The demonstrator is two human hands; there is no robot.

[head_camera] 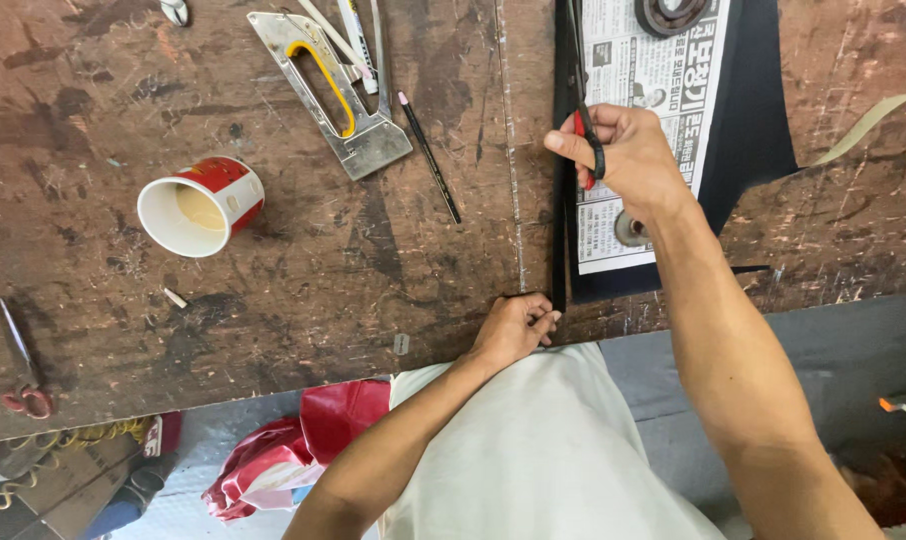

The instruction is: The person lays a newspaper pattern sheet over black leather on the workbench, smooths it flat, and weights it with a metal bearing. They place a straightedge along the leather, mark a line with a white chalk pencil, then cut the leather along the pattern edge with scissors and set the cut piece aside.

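My right hand (625, 150) grips the handles of a pair of scissors (581, 95) whose blades point away along the left edge of a dark fabric sheet (753, 130). A newspaper pattern (645, 100) lies on that fabric, held down by a round metal weight (670, 14) at the far end and a smaller one (630, 230) near my wrist. My left hand (516, 325) pinches the near end of a narrow dark fabric strip (559, 240) at the table's front edge. The worn wooden table (303, 270) carries everything.
To the left lie a metal staple gun (338, 95) with a yellow grip, a black pencil (430, 157), pens (358, 45), a tipped red paper cup (201, 205) and red-handled scissors (21, 365). A red bag (293, 445) sits on the floor below.
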